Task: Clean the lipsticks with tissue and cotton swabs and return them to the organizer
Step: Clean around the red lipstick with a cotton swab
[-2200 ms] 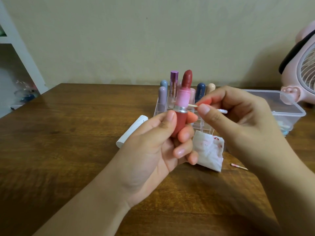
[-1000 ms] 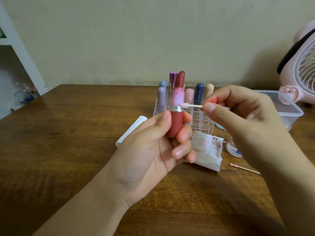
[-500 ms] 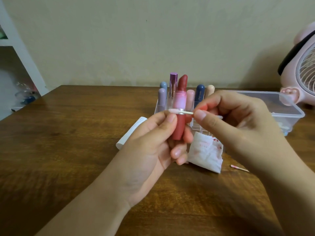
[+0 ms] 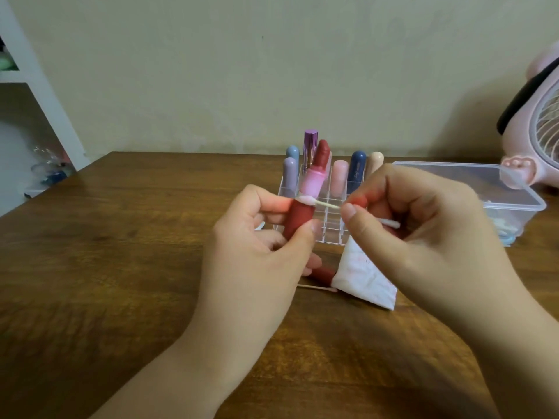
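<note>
Cotton swab (image 4: pixel 328 204) tip touches lipstick (image 4: pixel 305 207) above left grip (image 4: pixel 257 252).

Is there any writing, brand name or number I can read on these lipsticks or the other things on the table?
Dark blue capped lipstick tube in the clear acrylic organizer: pale script runs along its side, too small and blurred to read.
Stained white tissue: only red smears, no lettering.
Open red lipstick, clear plastic box, pink fan: no text visible.
</note>
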